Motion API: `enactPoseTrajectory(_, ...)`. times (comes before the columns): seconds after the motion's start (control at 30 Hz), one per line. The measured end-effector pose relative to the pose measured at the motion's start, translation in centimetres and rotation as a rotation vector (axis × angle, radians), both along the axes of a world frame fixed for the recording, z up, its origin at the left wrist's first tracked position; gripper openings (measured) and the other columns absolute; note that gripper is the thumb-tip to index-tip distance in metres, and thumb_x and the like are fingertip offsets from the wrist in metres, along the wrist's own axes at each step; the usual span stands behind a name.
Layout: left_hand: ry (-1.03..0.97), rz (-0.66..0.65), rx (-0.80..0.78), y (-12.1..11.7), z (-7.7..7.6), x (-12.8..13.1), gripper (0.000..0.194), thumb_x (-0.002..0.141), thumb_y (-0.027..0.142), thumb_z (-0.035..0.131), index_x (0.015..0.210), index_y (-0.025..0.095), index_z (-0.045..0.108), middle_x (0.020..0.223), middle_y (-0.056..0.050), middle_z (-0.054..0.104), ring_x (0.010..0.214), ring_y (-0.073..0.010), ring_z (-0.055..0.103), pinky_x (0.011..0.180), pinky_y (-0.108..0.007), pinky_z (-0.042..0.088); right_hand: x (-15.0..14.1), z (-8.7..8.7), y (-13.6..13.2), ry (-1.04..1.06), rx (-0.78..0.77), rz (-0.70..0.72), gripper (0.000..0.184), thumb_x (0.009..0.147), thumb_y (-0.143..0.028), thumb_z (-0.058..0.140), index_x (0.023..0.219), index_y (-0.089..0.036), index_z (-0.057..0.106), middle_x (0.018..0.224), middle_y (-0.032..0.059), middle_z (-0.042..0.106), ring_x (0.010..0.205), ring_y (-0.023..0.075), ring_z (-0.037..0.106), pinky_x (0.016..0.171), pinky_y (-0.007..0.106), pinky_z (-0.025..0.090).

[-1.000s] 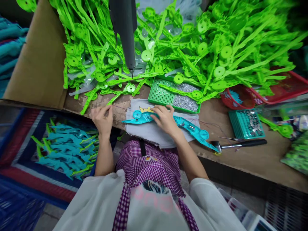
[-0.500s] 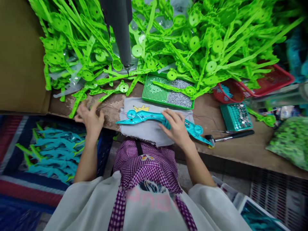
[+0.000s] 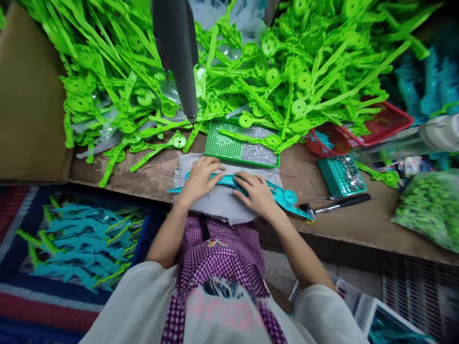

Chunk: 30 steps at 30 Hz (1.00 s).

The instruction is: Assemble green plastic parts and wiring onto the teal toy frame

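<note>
The left hand (image 3: 202, 179) now lies palm down over the left part of the blue piece (image 3: 227, 180); half a second ago it was off to the side, above the bare table (image 3: 339, 225), fingers spread. Its fingers sit fairly close together now. The right hand (image 3: 256, 191) stays on the middle of the piece, fingers slightly apart and curved over it. So both hands now bear on the same piece, which probably makes it steadier than under one. Whether either hand pinches it or merely presses cannot be told, since the fingertips and undersides are out of sight.

The piece lies across the grey cloth (image 3: 218, 205) at the table's near edge, both ends reaching past it. The left hand covers much of its left part, and the yellow figure printed on the cloth, visible earlier, is hidden too. Thin threads or wires run out on both sides, too fine to follow, and where they meet the piece is unclear.

Beyond the cloth, the green tray (image 3: 224, 149) holds small silvery bits that blur together. The right tip of the piece meets the head of the hammer (image 3: 337, 204), though contact is uncertain. Above, the dark driver (image 3: 181, 67) hangs, its top cut off, before a heap of green parts (image 3: 304, 81) running out of view.
</note>
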<state>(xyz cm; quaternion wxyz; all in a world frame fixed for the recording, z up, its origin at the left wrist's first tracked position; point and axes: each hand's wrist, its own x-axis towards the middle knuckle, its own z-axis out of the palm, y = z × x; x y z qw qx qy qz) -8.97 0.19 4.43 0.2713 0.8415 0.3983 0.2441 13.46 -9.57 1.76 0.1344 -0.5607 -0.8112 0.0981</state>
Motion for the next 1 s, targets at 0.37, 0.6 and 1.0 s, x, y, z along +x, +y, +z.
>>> enactPoseTrajectory(0.37, 0.149, 0.406, 0.214, 3.4, -2.4, -11.7, 0.026, 0.098, 0.032, 0.053, 0.115, 0.021, 0.070, 0.112, -0.011, 0.072, 0.109, -0.0275, 0.064, 0.099, -0.044, 0.047, 0.9, -1.7, -2.7, -0.022, 0.117, -0.104, 0.035, 0.102, -0.035, 0.049, 0.129, -0.020, 0.063, 0.138, 0.0138, 0.067, 0.127, 0.0273, 0.062, 0.097, 0.045, 0.042)
enactPoseTrajectory(0.6, 0.310, 0.400, 0.177, 6.6, -4.0, -15.7, 0.024, 0.093, 0.035, 0.060, 0.106, 0.021, 0.074, 0.111, -0.013, 0.071, 0.107, -0.0309, 0.062, 0.096, -0.046, 0.045, -0.2, 1.2, -2.8, 0.079, 0.304, -0.087, 0.027, 0.099, -0.029, 0.057, 0.125, -0.023, 0.064, 0.130, 0.0127, 0.071, 0.125, 0.0281, 0.065, 0.107, 0.048, 0.037)
enactPoseTrajectory(1.0, 0.127, 0.819, 0.225, 2.9, -3.6, -20.9, 0.032, 0.095, 0.040, 0.062, 0.118, 0.019, 0.071, 0.121, -0.011, 0.066, 0.117, -0.0291, 0.059, 0.105, -0.046, 0.044, -3.5, 1.4, -1.8, 0.233, 0.333, 0.056, 0.020, 0.095, -0.017, 0.061, 0.113, -0.025, 0.066, 0.101, 0.0059, 0.078, 0.092, 0.0216, 0.074, 0.089, 0.041, 0.049)
